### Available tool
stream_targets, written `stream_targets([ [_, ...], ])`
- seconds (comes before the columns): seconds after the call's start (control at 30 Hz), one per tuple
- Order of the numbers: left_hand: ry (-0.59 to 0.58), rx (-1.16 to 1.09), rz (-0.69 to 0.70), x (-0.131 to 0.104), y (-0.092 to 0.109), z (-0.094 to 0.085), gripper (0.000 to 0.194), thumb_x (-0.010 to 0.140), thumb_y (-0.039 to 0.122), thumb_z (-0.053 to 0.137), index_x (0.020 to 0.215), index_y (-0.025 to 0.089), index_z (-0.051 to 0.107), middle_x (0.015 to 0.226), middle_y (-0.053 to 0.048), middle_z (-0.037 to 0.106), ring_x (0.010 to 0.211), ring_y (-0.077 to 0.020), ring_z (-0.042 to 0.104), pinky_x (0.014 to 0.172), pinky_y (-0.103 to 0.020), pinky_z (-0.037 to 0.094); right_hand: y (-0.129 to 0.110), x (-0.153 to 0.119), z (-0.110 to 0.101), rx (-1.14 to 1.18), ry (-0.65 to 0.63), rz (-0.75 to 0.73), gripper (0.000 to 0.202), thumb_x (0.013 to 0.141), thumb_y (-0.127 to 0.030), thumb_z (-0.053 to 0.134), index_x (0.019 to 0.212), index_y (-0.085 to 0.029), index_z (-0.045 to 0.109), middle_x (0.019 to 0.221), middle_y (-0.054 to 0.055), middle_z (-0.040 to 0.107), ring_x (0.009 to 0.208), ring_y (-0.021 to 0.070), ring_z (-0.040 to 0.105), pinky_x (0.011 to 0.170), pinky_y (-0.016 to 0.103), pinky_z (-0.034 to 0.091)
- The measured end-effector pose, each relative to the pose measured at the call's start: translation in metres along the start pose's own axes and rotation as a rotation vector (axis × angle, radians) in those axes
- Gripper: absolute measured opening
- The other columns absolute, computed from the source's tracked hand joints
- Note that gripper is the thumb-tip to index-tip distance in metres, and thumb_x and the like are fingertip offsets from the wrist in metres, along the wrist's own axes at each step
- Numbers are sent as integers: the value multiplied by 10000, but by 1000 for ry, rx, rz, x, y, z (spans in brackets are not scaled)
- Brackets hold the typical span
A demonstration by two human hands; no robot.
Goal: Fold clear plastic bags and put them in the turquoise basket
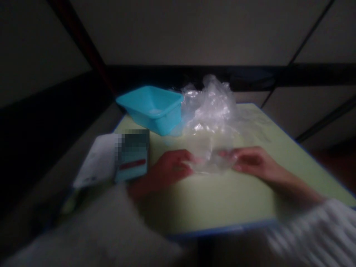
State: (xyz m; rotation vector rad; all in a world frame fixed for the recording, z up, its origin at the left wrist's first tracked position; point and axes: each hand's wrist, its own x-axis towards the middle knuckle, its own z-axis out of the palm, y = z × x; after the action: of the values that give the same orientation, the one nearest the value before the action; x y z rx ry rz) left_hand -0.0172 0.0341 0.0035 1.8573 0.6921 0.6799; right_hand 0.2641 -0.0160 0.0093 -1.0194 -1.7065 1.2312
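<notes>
Over the middle of the table, a clear plastic bag [214, 165] stretches between my two hands. My left hand [176, 165] pinches its left edge, and my right hand [251, 161] grips the right edge, fingers curled. Behind the bag rises a crumpled heap of clear plastic bags [215, 104], blurred together so that single bags cannot be told apart. To the left of the heap stands a turquoise plastic basin [167, 120] with something pale at its bottom.
The pale yellow-green table [217, 204] has a blue edge. A box-like item with a red stripe [132, 172], partly pixelated, lies by my left forearm, beside a white sheet [97, 159]. A light panelled wall [194, 33] stands behind the table.
</notes>
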Motion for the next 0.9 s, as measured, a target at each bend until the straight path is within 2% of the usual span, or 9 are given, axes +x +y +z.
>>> stream_targets([
  [0.07,-80,77,91,-4,1,-2,246,763,272,694,989,177,674,1123,-86,691,1029,-231,647,875,-337,503,1,-8,-4,-76,-37,-62,134,789,-242,697,921,-237,717,1189,56,666,1116,216,609,961,388,470],
  [0.17,-189,140,168,-8,2,-3,283,736,288,740,1000,196,696,1150,-81,683,1087,-250,623,957,-360,464,3,-21,-8,-201,-74,-118,166,792,-211,688,947,-256,728,1216,50,653,1130,230,602,962,374,477],
  [0.3,-398,10,215,-8,13,0,233,796,324,684,992,203,714,1104,-67,706,1106,-254,618,1011,-389,427,1,-38,-5,-343,-161,-139,176,817,-201,656,963,-267,729,1229,34,648,1184,239,564,975,362,467],
  [0.43,-456,-68,146,-7,29,1,308,822,430,639,976,178,725,1027,-97,730,1045,-260,653,1023,-411,414,-1,-53,1,-429,-226,-139,245,867,-183,590,1089,-244,672,1265,65,620,1231,238,521,999,434,450],
  [0.57,-556,-53,69,-6,32,-2,402,840,534,571,1016,204,719,1046,-81,726,1020,-252,661,1009,-397,426,-3,-62,0,-529,-157,-123,326,898,-146,496,1176,-267,617,1216,60,649,1104,216,616,921,400,515],
  [0.67,-477,-15,71,-5,24,-2,367,875,490,544,1023,202,716,1039,-69,726,1005,-239,659,934,-349,475,-7,-58,-3,-578,-122,-161,375,942,-189,425,1280,-293,550,1256,39,628,1120,206,609,935,389,512],
  [0.77,-225,116,58,-5,12,1,297,902,399,530,1066,208,687,1093,-50,706,1040,-229,638,937,-337,470,-12,-50,0,-698,-205,-213,501,955,-301,449,1443,-273,342,1441,59,448,1296,227,449,1074,446,374],
  [0.83,-86,263,63,-7,4,3,370,894,367,547,1230,219,587,1286,-57,604,1196,-238,543,1040,-372,393,-14,-45,6,-810,-296,-245,675,930,-388,502,1497,-224,174,1517,89,294,1386,240,288,1136,471,240],
  [0.9,-99,426,117,-8,-2,3,564,885,379,559,1401,218,398,1474,-76,398,1353,-246,366,1133,-409,261,-15,-44,13,-898,-353,-249,775,915,-445,512,1504,-181,83,1536,115,215,1414,239,193,1155,466,169],
])
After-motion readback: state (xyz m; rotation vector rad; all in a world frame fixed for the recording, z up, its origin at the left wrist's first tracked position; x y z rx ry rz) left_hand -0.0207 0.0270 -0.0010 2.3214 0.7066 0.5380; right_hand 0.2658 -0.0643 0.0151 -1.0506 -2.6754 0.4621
